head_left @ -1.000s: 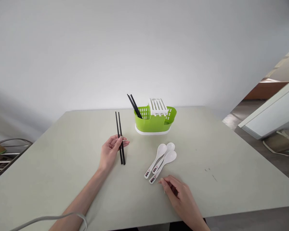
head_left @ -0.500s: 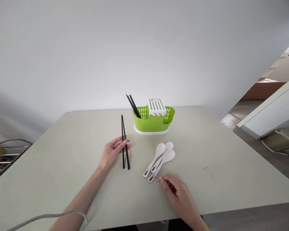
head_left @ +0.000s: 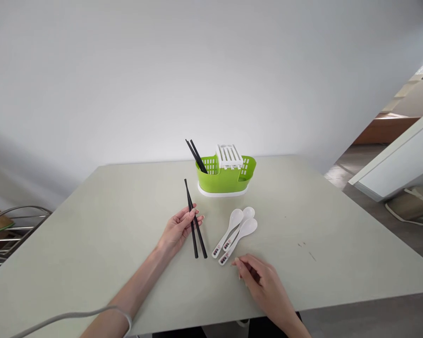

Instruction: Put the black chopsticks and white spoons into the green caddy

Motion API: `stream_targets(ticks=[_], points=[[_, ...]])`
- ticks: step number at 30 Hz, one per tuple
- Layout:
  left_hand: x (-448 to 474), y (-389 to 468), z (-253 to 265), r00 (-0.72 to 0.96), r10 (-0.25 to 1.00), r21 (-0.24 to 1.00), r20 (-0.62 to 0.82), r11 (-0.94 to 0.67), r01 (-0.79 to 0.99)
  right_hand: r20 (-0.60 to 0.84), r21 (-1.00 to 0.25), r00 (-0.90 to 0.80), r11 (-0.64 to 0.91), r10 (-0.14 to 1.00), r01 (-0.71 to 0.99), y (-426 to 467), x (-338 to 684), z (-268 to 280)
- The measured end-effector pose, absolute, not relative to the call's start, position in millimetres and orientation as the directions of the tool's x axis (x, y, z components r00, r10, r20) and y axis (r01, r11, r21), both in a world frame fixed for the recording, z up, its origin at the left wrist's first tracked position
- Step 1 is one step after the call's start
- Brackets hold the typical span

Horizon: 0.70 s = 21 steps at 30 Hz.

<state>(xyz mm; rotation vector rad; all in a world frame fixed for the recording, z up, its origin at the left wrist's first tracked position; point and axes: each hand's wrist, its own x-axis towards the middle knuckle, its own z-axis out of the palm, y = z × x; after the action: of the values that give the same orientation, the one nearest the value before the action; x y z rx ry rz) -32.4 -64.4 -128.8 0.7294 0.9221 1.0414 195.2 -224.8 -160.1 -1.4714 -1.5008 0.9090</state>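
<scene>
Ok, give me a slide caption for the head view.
Left hand holding two black chopsticks, right hand beside three white spoons, green basket behind.

No words, brands or numbers can be read. Each of the three white spoons (head_left: 249, 226) bears a small print (head_left: 224, 258) near the end of its handle, a dark block with a reddish mark beside it, too small to make out.

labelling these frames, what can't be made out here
Head view: lower ends of thin black chopsticks in the oval green plastic basket, hidden by its wall.
Head view: print on the glossy white spoons, too small to read.
Head view: palm of the bare right hand, hidden by the hand itself.
</scene>
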Motion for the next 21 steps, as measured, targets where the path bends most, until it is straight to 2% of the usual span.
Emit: stream_targets(ticks=[8, 12, 18, 21], points=[[-11, -94, -129, 0.363, 0.883, 0.809, -0.298, 0.435, -0.394, 0.034, -0.937, -0.01, 0.035, 0.999, 0.348, -226, 194, -155], [-5, -105, -127, 0.435, 0.854, 0.813, -0.285, 0.456, -0.362, -0.023, -0.971, -0.06, -0.008, 0.998, 0.239, -228, 187, -154], [-5, -104, -127, 0.42, 0.864, 0.809, -0.278, 0.447, -0.382, -0.072, -0.996, -0.202, -0.059, 0.977, 0.072, -227, 161, -151], [-6, -102, -127, 0.413, 0.872, 0.803, -0.263, 0.435, -0.407, -0.094, -0.995, -0.223, -0.083, 0.97, 0.055, -224, 151, -147]])
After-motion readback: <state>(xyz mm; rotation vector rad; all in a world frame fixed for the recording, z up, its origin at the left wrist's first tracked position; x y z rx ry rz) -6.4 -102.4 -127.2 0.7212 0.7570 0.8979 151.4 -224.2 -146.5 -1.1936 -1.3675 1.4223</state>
